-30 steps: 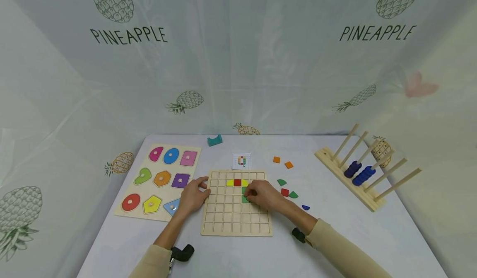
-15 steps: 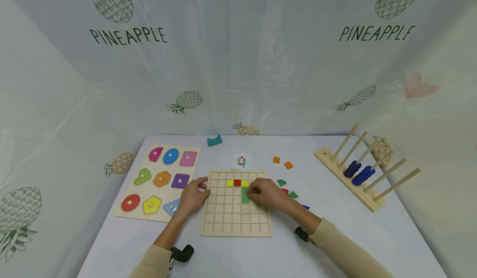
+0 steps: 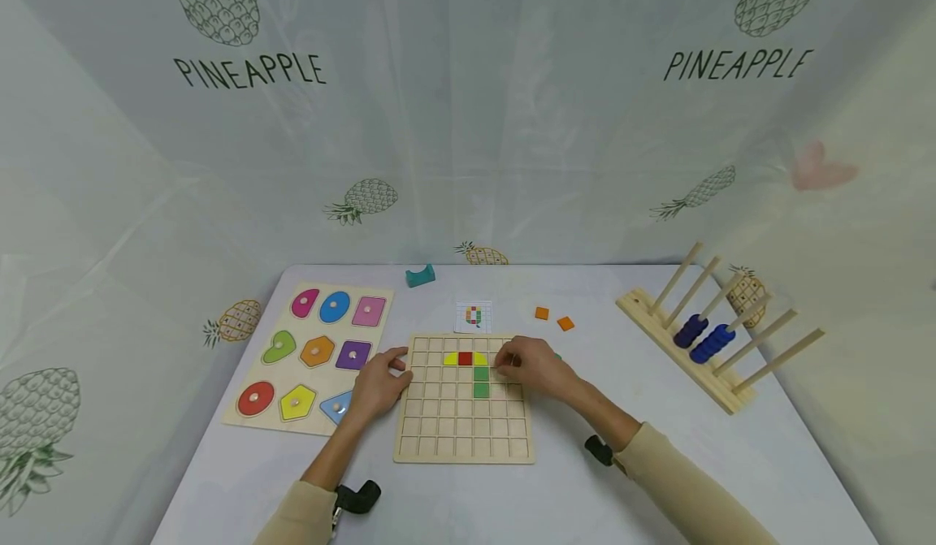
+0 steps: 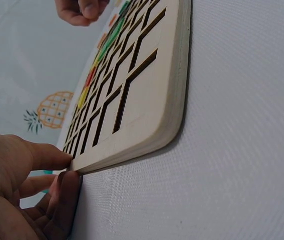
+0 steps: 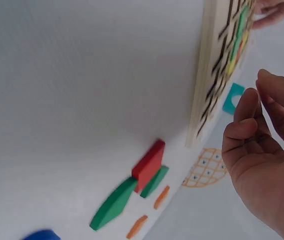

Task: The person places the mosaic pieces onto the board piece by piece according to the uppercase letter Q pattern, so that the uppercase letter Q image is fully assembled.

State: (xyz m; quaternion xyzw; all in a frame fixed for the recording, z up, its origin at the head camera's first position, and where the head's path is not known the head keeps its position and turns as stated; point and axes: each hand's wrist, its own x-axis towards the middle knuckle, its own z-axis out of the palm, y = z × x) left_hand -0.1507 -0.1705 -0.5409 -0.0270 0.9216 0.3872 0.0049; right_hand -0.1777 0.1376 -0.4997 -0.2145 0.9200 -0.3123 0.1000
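The left hand (image 3: 382, 382), grip fairly wide, touches the wooden board (image 3: 445, 426) near ten o'clock; the right hand (image 3: 535, 366), grip narrow, hovers near two.

Card (image 3: 474, 317) behind board (image 3: 448, 427), perhaps touching

Saw smooth, matt pale wood in the grid board (image 3: 464, 408) at the lower centre of the head view, with a faintly lined edge in the left wrist view. Found similar matt wood in the peg stand (image 3: 685, 356) at the lower right, with slightly shiny blue beads (image 3: 712, 345). Noted flat, smooth colour on the red tile (image 5: 148, 166) at the bottom of the right wrist view. Made out a finely textured, matt table cover (image 4: 232, 100), paper-like card (image 3: 461, 326), soft cloth sleeves (image 3: 673, 476) and a creased, faintly glossy curtain (image 3: 468, 123), cloth or plastic unclear.
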